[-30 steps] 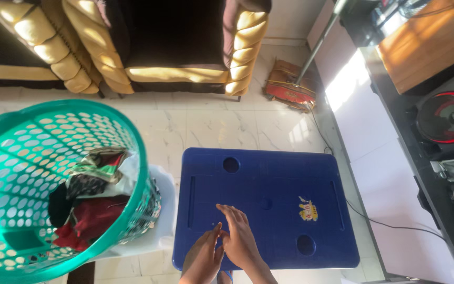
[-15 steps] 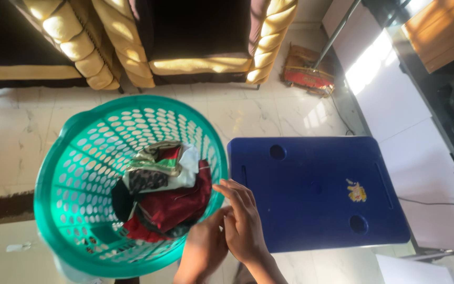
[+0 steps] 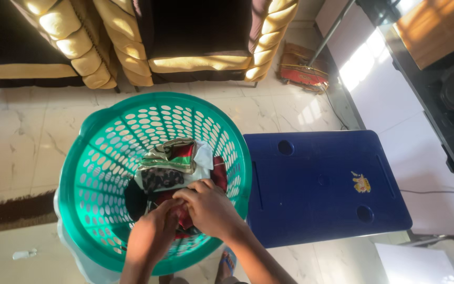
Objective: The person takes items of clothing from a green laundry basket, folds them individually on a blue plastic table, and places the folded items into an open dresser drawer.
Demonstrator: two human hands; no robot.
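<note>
Clothes sit piled inside the green laundry basket. I see my left hand and right hand in there, fingers closed on red cloth. Blue worktop beside the basket holds no clothes yet.

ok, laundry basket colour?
Teal green, with a perforated wall, seen in the head view: laundry basket.

The basket is green moulded plastic, perforated and slightly glossy. The clothes inside it are soft cloth, some plain, some patterned. Right of the basket, the table is smooth blue plastic with a dull sheen. Under the basket, the floor is polished marble-look tile. Beyond the basket, the sofa is padded, shiny gold-and-dark upholstery.
</note>
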